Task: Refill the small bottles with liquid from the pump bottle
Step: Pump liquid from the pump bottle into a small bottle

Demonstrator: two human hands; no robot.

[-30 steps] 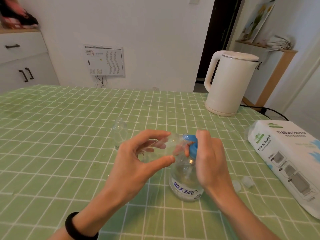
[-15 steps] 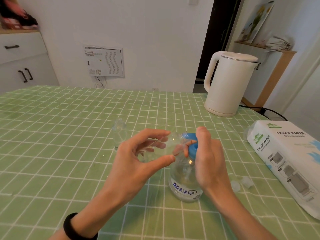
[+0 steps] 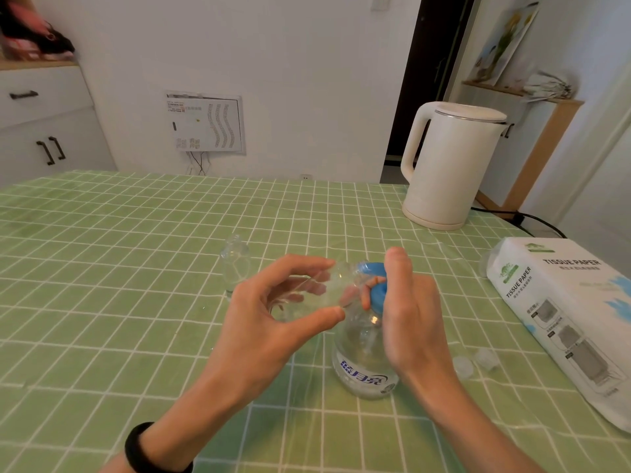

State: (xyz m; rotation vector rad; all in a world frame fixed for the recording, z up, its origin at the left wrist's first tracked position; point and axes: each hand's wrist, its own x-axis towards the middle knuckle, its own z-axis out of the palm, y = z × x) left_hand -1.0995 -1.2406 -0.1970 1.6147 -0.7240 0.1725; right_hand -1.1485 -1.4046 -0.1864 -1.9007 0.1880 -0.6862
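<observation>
Pump bottle (image 3: 365, 367), clear with a blue pump head, stands on the worktop (image 3: 102, 268) in the lower centre of the frame. The worktop's green checked cloth runs wide to the left edge. Along the right edge lies a tissue paper pack (image 3: 563, 319). A white kettle (image 3: 450, 165) stands at the far edge, upper right, well apart from the hands. The right hand (image 3: 409, 322) wraps the pump head, fingers curled behind it and thumb on top. The left hand (image 3: 269, 329) pinches a tilted small bottle (image 3: 327, 288) between thumb and fingers, its mouth at the nozzle. A second small bottle (image 3: 235, 268) stands upright just beyond the left hand. Two clear caps (image 3: 463, 366) lie between the pump bottle and the pack.
</observation>
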